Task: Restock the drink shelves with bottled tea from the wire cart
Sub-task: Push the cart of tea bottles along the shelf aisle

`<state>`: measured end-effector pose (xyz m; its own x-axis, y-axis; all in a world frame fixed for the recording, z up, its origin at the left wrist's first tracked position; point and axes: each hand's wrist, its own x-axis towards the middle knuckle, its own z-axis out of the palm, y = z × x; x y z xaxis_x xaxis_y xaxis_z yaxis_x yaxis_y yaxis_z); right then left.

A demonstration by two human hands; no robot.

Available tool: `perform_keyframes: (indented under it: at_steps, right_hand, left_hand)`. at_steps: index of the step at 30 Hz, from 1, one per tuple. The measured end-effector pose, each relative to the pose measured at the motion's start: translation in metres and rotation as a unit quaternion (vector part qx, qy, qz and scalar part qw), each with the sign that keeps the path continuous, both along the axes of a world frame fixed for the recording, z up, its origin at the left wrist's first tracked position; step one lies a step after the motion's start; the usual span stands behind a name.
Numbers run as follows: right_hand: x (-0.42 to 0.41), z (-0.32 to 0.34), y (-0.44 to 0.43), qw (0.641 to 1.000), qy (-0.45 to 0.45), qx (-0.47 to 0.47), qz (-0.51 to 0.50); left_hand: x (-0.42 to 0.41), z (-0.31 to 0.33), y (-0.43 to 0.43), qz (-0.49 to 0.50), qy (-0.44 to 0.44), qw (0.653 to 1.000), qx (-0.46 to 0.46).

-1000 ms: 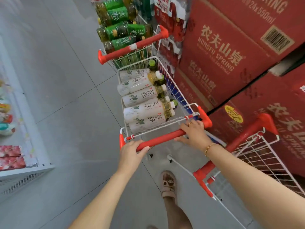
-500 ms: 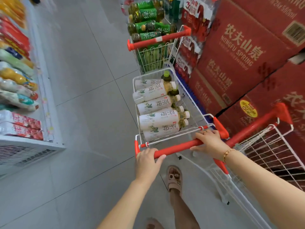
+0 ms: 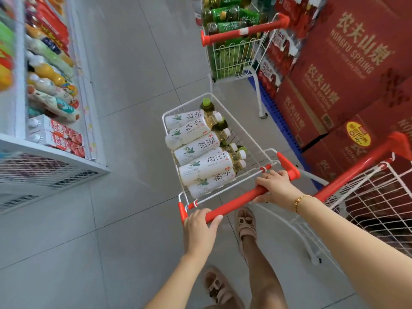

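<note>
Both the left hand [image 3: 199, 228] and right hand [image 3: 275, 188] are curling their grip round the red handle [image 3: 236, 202] of the white wire cart [image 3: 169, 114], steering its white-labelled tea bottles [image 3: 200, 152], lying sideways, toward the drink shelves [image 3: 44, 85].

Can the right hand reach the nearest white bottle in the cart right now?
Probably yes: the right hand grips the handle just behind that bottle, and the cart is open on top.

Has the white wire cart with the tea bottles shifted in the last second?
Yes: the white wire cart has drawn back and leftward, away from the stacked red cardboard cartons.
</note>
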<state>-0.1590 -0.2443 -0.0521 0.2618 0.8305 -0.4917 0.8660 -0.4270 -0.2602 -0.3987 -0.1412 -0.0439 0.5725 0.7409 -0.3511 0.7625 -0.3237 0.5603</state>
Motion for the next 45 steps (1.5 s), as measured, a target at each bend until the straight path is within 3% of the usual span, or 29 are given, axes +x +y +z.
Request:
perform_keyframes:
  at_steps: [7,14,27,37,45]
  right_hand:
    - [-0.010,-0.001,0.082,0.998,0.018,0.037,0.049]
    - [-0.031,-0.006,0.183,0.996,-0.002,0.022,0.081]
    - [-0.010,-0.006,0.388,0.988,-0.025,0.011,0.151]
    - [-0.002,-0.007,0.500,0.990,-0.029,0.004,0.139]
    - [0.020,-0.005,0.591,0.989,-0.047,-0.018,0.136]
  left_hand:
    - [-0.023,-0.003,0.050,0.076,-0.006,0.997,-0.005]
    - [-0.046,-0.008,0.146,0.066,-0.007,0.997,0.028]
    - [-0.025,0.001,0.339,0.123,-0.008,0.989,-0.077]
    - [-0.012,0.002,0.467,0.125,0.003,0.984,-0.131]
    - [0.008,-0.006,0.559,0.117,-0.014,0.987,-0.111]
